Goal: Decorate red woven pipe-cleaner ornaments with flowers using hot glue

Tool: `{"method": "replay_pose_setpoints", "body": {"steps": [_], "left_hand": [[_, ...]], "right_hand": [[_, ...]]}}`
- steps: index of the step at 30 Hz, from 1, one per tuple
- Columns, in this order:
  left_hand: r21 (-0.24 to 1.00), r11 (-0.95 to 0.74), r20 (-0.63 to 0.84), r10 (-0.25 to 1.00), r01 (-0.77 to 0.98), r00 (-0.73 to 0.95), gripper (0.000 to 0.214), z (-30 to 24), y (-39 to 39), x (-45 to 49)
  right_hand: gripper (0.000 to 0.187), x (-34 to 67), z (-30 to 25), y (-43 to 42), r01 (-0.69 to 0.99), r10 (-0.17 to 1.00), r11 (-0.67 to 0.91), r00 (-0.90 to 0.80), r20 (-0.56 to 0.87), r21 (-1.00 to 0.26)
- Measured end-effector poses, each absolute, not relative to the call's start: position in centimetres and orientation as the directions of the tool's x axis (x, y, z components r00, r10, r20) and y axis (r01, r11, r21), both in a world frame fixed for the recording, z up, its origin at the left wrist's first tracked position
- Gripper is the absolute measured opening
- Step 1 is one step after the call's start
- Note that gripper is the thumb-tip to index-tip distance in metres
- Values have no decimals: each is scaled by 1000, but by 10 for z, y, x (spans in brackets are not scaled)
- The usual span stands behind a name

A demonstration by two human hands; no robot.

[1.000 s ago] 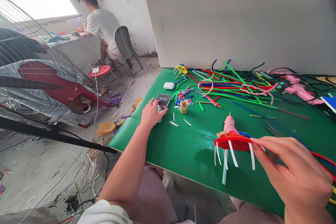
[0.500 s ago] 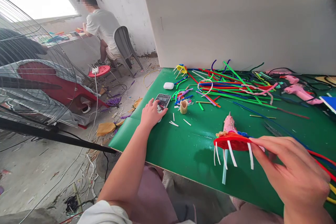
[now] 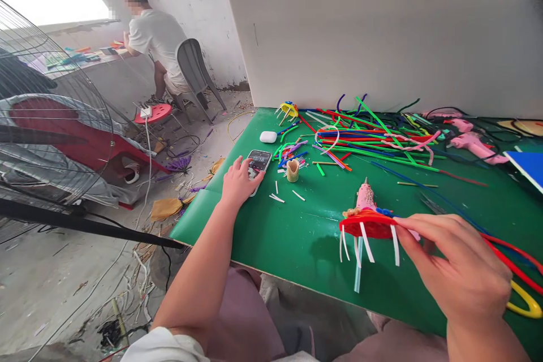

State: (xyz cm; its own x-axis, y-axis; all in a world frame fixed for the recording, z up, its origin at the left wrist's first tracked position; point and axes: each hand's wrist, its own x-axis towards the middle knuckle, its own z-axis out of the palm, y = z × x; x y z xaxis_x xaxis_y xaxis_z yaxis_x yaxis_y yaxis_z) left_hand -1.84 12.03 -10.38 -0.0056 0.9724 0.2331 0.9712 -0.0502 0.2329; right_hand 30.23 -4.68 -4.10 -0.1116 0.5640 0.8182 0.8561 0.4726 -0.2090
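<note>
My left hand (image 3: 238, 182) rests on a smartphone (image 3: 258, 162) lying near the left edge of the green table (image 3: 297, 237), fingers touching its lit screen. My right hand (image 3: 456, 268) holds a craft piece (image 3: 368, 223) just above the table: a red fuzzy disc with white strips hanging from it and a pink cone on top. My fingers pinch the disc's right rim. A small tan cup-shaped piece (image 3: 292, 170) stands right of the phone.
A pile of coloured pipe cleaners (image 3: 373, 138) covers the back of the table, with pink glue guns (image 3: 470, 144) at the right and a white earbud case (image 3: 268, 137). A white board (image 3: 382, 34) stands behind. A fan (image 3: 46, 141) is left; a person (image 3: 156, 39) sits far back.
The view has shifted slightly, so everything sits a bit left and higher. My hands keep their hold; the craft piece and the phone have barely moved.
</note>
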Motion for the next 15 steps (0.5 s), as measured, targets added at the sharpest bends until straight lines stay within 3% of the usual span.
{"method": "replay_pose_setpoints", "body": {"steps": [3,9,15], "left_hand": [[249,-44,281,959,967,-29,55,-101,121,-18],[292,-44,345,937,956,-62,52,-99,120,-21],[352,-67,417,904,933,-92,40,-98,121,-29]], "right_hand": [[24,302,-41,-44,858,522,493,-155,839,-148],[20,297,-43,-46,864,586,467,-141,798,-190],[20,291,-43,-44,858,569,490,-177,803,-158]]}}
